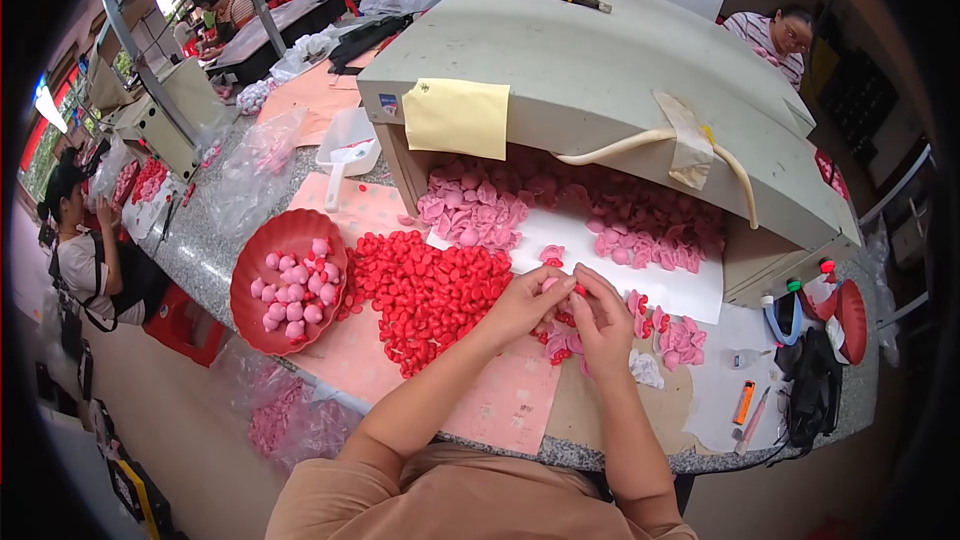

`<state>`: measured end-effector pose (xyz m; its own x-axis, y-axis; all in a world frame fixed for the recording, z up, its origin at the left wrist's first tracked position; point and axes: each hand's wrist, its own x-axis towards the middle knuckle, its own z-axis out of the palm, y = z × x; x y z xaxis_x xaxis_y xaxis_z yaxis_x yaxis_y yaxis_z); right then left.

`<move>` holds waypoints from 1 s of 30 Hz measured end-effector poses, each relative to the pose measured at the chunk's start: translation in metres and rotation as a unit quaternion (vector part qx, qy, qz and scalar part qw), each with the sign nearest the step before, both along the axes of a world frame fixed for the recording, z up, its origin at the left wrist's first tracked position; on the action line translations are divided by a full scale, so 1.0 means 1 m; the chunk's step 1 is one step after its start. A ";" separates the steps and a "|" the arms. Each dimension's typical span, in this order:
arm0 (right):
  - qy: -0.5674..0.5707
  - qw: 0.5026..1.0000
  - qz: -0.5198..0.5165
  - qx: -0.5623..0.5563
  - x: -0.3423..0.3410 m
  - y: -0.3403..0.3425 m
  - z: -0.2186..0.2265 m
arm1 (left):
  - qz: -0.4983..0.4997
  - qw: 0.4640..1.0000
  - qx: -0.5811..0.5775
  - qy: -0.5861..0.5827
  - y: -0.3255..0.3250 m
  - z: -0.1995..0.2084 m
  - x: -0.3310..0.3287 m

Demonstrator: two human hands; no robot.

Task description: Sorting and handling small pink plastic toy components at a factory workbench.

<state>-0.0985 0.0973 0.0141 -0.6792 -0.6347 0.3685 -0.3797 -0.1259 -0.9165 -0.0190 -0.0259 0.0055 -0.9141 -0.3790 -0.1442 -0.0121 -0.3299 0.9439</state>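
**Ana:** Both forearms come up from the near edge, and the left hand (pixel 527 302) and right hand (pixel 603 318) meet just in front of the white sheet (pixel 690 290). What are they holding?

**Bo:** 1 small pink-and-red piece (pixel 562 287), pinched between the fingertips of both hands, fingers drawn narrow around it. It is too small to tell its exact shape.

**Ana:** How would you do that pinch well?

**Bo:** My judgement: keep the wrists low over the table, work with fingertips only, and hold the piece above the sheet so a slip drops it among its own kind, not into the red heap (pixel 425 290) just to the left.

**Ana:** And the containers?

**Bo:** 1 red bowl (pixel 255 325) at near left holds a loose layer of pale pink rounded pieces (pixel 296 292), well short of full. Farther back, the big grey box housing (pixel 600 70) opens toward the person, with pink petal-like pieces (pixel 480 215) piled inside, spilling onto the sheet. 1 white scoop (pixel 345 155) lies at far left; I cannot tell what is in it.

**Ana:** Anything else nearby?

**Bo:** Clear bags of pink pieces (pixel 290 420) hang off the near left edge.
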 end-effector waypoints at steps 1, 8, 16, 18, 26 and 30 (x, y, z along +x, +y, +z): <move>-0.069 0.997 0.022 -0.016 0.003 0.001 0.005 | -0.009 1.000 0.016 0.000 0.000 -0.002 0.002; -0.266 0.960 0.084 0.013 -0.015 0.011 0.002 | 0.024 0.989 -0.134 0.058 0.008 -0.005 0.005; -0.359 0.926 0.110 0.016 -0.027 0.019 0.013 | -0.071 0.987 0.143 0.015 -0.001 0.010 0.007; -0.379 0.918 0.120 -0.016 -0.029 0.018 0.015 | -0.063 0.978 0.182 0.076 -0.005 0.008 0.010; -0.429 0.893 0.124 -0.044 -0.024 0.019 0.013 | 0.027 0.978 -0.206 -0.005 -0.004 0.011 0.012; -0.434 0.886 0.143 -0.073 -0.020 0.018 0.009 | 0.040 0.969 -0.242 0.039 0.004 0.015 0.012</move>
<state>-0.1188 0.1151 0.0226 -0.5655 -0.8157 -0.1214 0.5280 -0.2450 -0.8131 -0.0074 -0.0223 0.0206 -0.8801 -0.4545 0.1370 0.0737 0.1542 0.9853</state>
